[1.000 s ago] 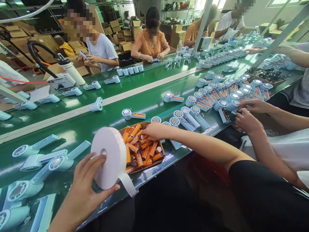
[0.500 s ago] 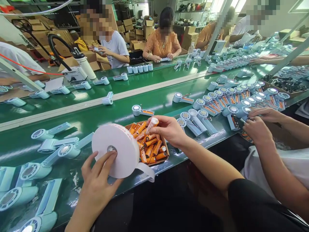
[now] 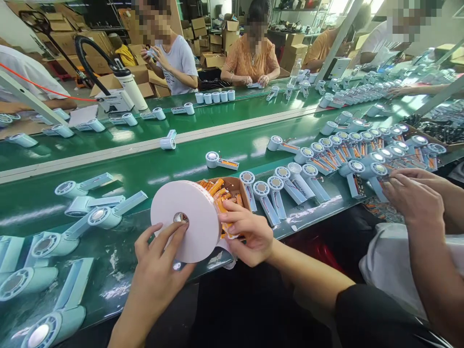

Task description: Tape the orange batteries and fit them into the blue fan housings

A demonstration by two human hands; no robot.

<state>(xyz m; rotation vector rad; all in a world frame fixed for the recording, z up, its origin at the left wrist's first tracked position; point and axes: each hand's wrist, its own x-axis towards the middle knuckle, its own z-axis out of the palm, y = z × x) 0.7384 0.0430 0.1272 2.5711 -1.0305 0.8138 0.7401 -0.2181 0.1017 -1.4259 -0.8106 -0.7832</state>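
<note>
My left hand (image 3: 157, 270) holds a large white tape roll (image 3: 188, 217) upright at the near edge of the green conveyor belt (image 3: 145, 169), fingers spread on its face by the core. My right hand (image 3: 248, 232) holds an orange battery cell (image 3: 227, 231) pressed against the roll's right rim, where the loose tape end hangs. Just behind sits a small cardboard box of orange battery cells (image 3: 226, 188).
Pale blue handheld fan housings (image 3: 97, 215) lie on the belt left of the roll, with more fan housings (image 3: 290, 181) to the right. A neighbouring person's hands (image 3: 413, 195) work at right. Several people sit across the belt. Cardboard boxes (image 3: 213, 60) stack behind.
My right hand picked a battery cell from the box, lifted it, then brought it down against the roll's right edge. The left hand kept hold of the roll.
</note>
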